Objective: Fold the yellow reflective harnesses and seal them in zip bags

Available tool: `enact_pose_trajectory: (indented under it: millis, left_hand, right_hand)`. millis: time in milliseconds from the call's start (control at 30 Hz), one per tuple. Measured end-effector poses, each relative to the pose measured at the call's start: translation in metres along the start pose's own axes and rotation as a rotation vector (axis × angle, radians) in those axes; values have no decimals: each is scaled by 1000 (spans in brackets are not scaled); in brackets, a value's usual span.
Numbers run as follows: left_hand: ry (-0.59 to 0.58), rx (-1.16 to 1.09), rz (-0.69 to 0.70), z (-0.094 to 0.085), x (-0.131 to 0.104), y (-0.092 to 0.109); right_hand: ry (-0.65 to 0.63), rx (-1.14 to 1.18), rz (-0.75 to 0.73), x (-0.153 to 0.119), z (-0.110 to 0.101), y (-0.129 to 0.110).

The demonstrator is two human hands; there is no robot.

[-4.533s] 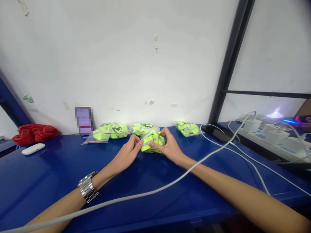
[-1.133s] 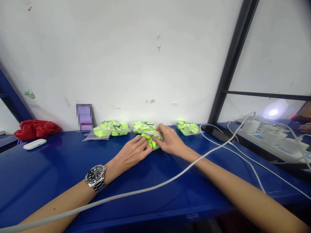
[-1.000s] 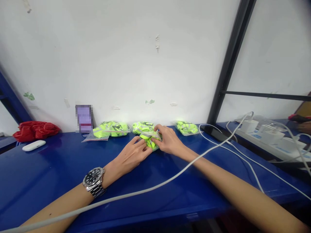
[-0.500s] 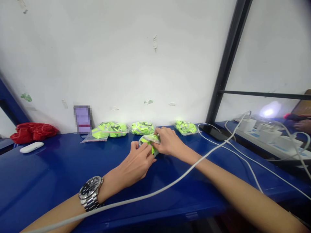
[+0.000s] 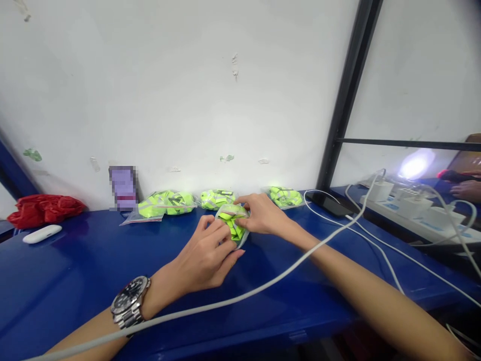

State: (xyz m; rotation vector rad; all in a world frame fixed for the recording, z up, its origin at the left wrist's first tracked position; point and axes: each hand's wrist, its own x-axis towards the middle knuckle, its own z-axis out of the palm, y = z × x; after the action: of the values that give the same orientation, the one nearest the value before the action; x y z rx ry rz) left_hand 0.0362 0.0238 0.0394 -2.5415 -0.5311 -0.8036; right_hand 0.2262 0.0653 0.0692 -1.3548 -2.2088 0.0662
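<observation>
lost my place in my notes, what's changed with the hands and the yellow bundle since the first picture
The left hand has turned back-up, its thumb now spread from its fingers instead of pinching the yellow bundle. Clear plastic now shows around the bundle's near edge. The right hand keeps its hold at the right side. The red bag and white case stayed put.
</observation>
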Motion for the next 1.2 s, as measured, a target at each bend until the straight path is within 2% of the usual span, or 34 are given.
enact_pose_trajectory:
  millis: [167,267,333,467,567,633,700,833,967,1100,1200]
  left_hand:
    - [-77,167,-8,-11,1,-21]
    - [-104,240,-22,-19,-1,-34]
    - [-121,251,-15,-24,-2,-41]
    - [-181,119,-11,-35,-4,-50]
    - [-158,-38,-75,-40,-4,-51]
    - [-93,-110,-118,-40,-5,-50]
    - [-29,-166,-145,-40,-6,-51]
    - [35,-201,-209,-38,-7,-55]
    - [77,-200,-275,-39,-7,-58]
    - [27,-230,-322,-43,-4,-58]
    - [-45,-236,-341,-48,-2,-59]
  right_hand:
    - [-62,156,-43,-10,-15,2]
    - [-109,311,-104,-11,-17,1]
    - [-97,387,-155,-11,-17,-1]
    - [71,418,-231,-13,-16,-3]
    - [217,347,-443,-13,-18,2]
    - [220,288,-572,-13,-22,7]
    - [152,232,-627,-13,-27,11]
    - [21,141,-631,-17,-42,10]
    - [-16,-38,-592,-25,-52,-1]
    - [-137,-113,-491,-24,-52,0]
    - [-90,-67,-487,-17,-47,9]
